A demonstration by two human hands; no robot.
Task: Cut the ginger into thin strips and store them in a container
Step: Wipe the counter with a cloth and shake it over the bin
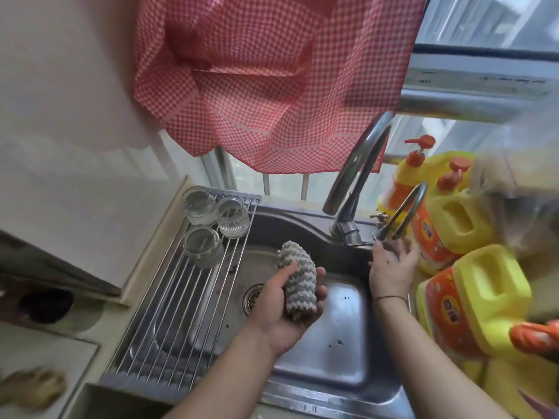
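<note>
Head view, looking down at the sink end of the worktop (90,334), and up top a big red-and-white checked cloth (272,86) hangs in soft folds over the window. Below it sits the stainless steel sink (332,343), rounded at the corners, its floor dull and flecked with dark specks, a round drain strainer (251,297) at its left. Across the sink's left side lies a roll-up rack (187,313) of thin metal rods with grey end strips. Along the right edge stand chunky yellow plastic jugs (472,303) with orange labels and moulded handles, and orange pump tops behind them. A curved chrome tap (357,173) arches up from the sink's back rim, a thinner looped spout (405,207) just beside it.

Three clear ribbed glasses (211,225) stand on the rack's far end, close together. Left hand (284,306) is over the basin, palm up, fingers and thumb curled round a fluffy grey-and-white zigzag cloth pad (298,282). Right hand (390,270) reaches to the base of the thin spout, fingers relaxed and spread, touching the fitting; a thin cord circles that wrist.

And the ginger (33,388)? Knobbly, pale brown, blurred, lying on a white board (45,352) at the worktop's near left corner, well apart from both hands.
</note>
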